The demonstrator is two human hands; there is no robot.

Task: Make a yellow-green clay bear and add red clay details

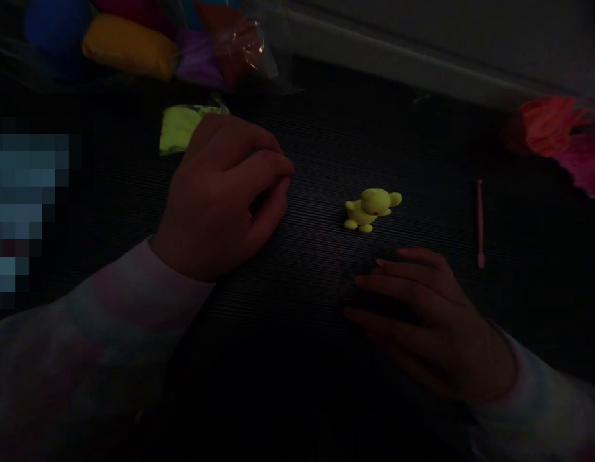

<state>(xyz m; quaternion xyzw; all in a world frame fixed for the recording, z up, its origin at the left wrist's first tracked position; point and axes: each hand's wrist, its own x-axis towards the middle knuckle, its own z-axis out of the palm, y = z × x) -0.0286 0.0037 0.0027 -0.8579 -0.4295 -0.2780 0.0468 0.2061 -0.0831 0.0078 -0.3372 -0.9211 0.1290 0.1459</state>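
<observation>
At upper left, a clear plastic bag (279,67) holds clay in blue, orange, purple and red. Below it, a yellow-green clay packet (176,130) is partly hidden by the left hand (224,199), whose fingers curl in until thumb and fingertip meet; I cannot tell whether anything small is pinched there. In the middle, a yellow clay animal figure (367,210) stands on the dark table (316,244), touched by neither hand. Just nearer the wearer, the right hand (427,314) is loosely spread, with nothing visible in it. Farther right lie a pink modelling tool (480,224) and coral and magenta clay (550,128).

The shaping seems paused, perhaps for a look at the figure. Handling it from here would call for a light, narrow pinch, since soft clay could dent.
</observation>
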